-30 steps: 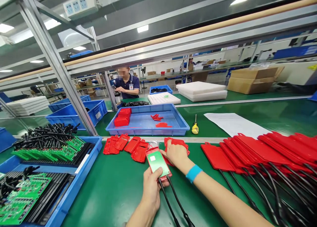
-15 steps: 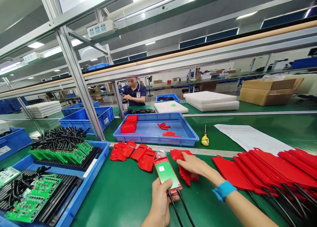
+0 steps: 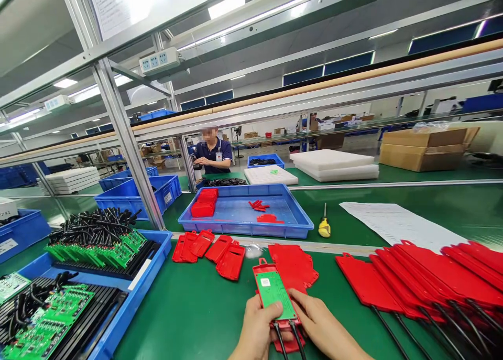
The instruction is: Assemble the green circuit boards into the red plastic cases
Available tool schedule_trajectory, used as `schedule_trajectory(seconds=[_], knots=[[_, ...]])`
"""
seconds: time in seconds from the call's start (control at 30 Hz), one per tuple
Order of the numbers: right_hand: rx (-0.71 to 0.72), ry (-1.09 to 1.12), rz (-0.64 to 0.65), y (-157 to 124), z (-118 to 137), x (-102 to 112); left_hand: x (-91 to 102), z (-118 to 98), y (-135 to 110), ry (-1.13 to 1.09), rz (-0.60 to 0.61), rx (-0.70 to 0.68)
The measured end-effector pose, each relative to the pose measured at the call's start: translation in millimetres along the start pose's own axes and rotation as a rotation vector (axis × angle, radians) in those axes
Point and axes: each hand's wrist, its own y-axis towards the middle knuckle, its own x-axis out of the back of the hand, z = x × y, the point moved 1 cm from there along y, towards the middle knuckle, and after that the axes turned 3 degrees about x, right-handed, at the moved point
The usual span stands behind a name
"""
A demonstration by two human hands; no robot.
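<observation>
In my left hand (image 3: 257, 323) is a red plastic case half with a green circuit board (image 3: 275, 294) lying in it, my thumb pressing on the board. Two black cables (image 3: 279, 339) come out of its lower end. My right hand (image 3: 320, 320) is closed at the right edge of the case, its fingers partly hidden. A red plastic cover (image 3: 288, 346) shows beneath the case, apparently held by the right hand. Just beyond lie more red covers (image 3: 293, 265) in a loose pile. Several red case halves (image 3: 231, 263) lie to the left.
A blue tray (image 3: 243, 228) with red parts stands ahead, with a yellow screwdriver (image 3: 324, 227) beside it. At left, a blue bin (image 3: 155, 265) holds cabled circuit boards. Assembled red units (image 3: 416, 276) lie at right near a paper sheet (image 3: 393, 221). A co-worker (image 3: 214, 155) sits across the bench.
My right hand has come back from the red cover pile to the case, and a red cover now shows underneath. The case in my left hand has shifted slightly right and down.
</observation>
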Motion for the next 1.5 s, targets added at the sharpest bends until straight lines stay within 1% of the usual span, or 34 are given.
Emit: schedule_trajectory(seconds=[0.07,0.17,0.27,0.33,0.37,0.43,0.5,0.6,0.73,0.83,0.93,1.03,1.13,1.23,1.3,1.37,1.5], knots=[[0.029,-0.116,-0.029,-4.5,2.4,-3.1,1.1,-0.6,-0.1,-0.017,0.014,0.015],[0.027,-0.311,-0.019,-12.6,3.4,-8.1,1.5,-2.1,-1.4,-0.101,0.015,0.011],[0.054,-0.447,0.002,-18.8,8.3,-14.7,1.6,-6.1,-4.1,-0.262,-0.093,-0.009],[0.085,-0.49,0.029,-21.4,14.3,-17.4,2.3,-9.6,-5.6,-0.379,-0.183,0.007],[0.107,-0.499,0.046,-22.5,17.4,-17.4,2.9,-11.2,-6.0,-0.428,-0.206,0.027],[0.154,-0.497,0.082,-24.2,22.5,-14.7,4.5,-13.7,-5.7,-0.498,-0.223,0.081],[0.168,-0.477,0.106,-25.6,25.0,-9.5,6.6,-14.8,-4.5,-0.537,-0.223,0.111],[0.082,-0.462,0.084,-26.4,24.8,-3.8,8.6,-14.0,-3.3,-0.55,-0.207,0.112],[-0.085,-0.443,0.065,-25.0,19.2,-6.8,6.5,-11.9,-6.6,-0.466,-0.171,0.096],[-0.165,-0.384,0.062,-22.9,10.1,-7.2,4.3,-11.5,-10.4,-0.357,-0.167,0.026],[-0.183,-0.285,-0.029,-19.6,2.8,0.7,3.9,-11.0,-11.7,-0.279,-0.169,-0.012],[-0.125,0.001,-0.167,-16.2,4.5,11.7,4.8,-10.3,-11.7,-0.257,-0.176,-0.009],[-0.153,0.378,-0.276,-15.7,13.4,19.3,5.1,-10.6,-12.1,-0.239,-0.172,-0.004],[-0.226,0.731,-0.259,-18.1,24.0,21.8,3.6,-11.2,-12.4,-0.183,-0.141,-0.02],[-0.233,0.859,-0.234,-19.9,29.4,21.6,1.9,-11.0,-12.3,-0.125,-0.111,-0.048],[-0.202,0.876,-0.223,-20.9,32.0,19.9,0.1,-9.7,-12.4,-0.052,-0.077,-0.086],[-0.144,0.771,-0.133,-21.8,31.9,12.0,-1.8,-4.9,-14.3,0.098,-0.03,-0.155]])
